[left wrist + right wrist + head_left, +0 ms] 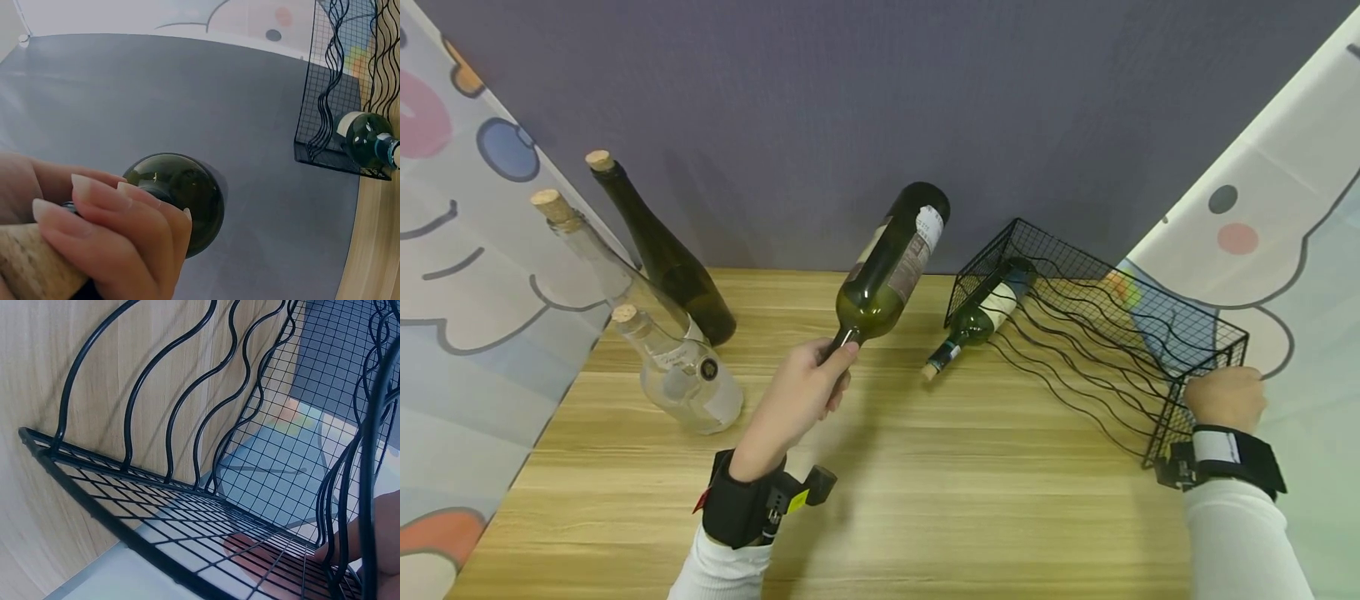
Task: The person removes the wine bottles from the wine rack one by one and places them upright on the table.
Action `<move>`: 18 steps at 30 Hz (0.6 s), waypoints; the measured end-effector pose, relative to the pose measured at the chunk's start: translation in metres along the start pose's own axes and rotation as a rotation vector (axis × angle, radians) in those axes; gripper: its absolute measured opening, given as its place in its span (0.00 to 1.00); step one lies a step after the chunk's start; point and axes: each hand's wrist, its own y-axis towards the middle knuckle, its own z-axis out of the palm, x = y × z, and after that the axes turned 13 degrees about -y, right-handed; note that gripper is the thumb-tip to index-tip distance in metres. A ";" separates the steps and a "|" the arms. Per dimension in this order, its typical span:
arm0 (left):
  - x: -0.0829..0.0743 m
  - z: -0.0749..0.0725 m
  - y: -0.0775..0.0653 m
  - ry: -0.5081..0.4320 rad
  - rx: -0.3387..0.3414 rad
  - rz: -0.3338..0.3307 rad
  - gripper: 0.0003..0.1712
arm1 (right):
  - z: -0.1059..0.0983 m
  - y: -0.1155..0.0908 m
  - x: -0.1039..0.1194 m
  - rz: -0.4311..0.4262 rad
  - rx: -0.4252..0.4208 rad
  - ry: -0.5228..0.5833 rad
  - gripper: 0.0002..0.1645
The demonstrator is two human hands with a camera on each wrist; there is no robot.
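My left hand (797, 396) grips a dark green wine bottle (891, 265) by its neck, base tilted up and away, held above the table. In the left wrist view the fingers curl round the neck, with the cork (34, 262) beside them. On the right, my right hand (1225, 398) holds the end of a black wire wine rack (1097, 333); its fingers wrap the wires at the rack's mesh side (250, 550). Another green bottle (992, 308) with a cream label lies in the rack's left end, its corked neck toward me.
At the left of the wooden table (925, 500) stand a tall dark bottle (673, 258), a clear corked bottle (598, 258) and a squat clear bottle (688, 383). A grey panel (820, 125) rises behind; cartoon-print sheets (1247, 233) flank both sides.
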 end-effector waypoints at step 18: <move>0.010 -0.010 0.006 0.077 -0.075 -0.078 0.17 | 0.002 0.008 -0.001 0.035 0.005 0.032 0.39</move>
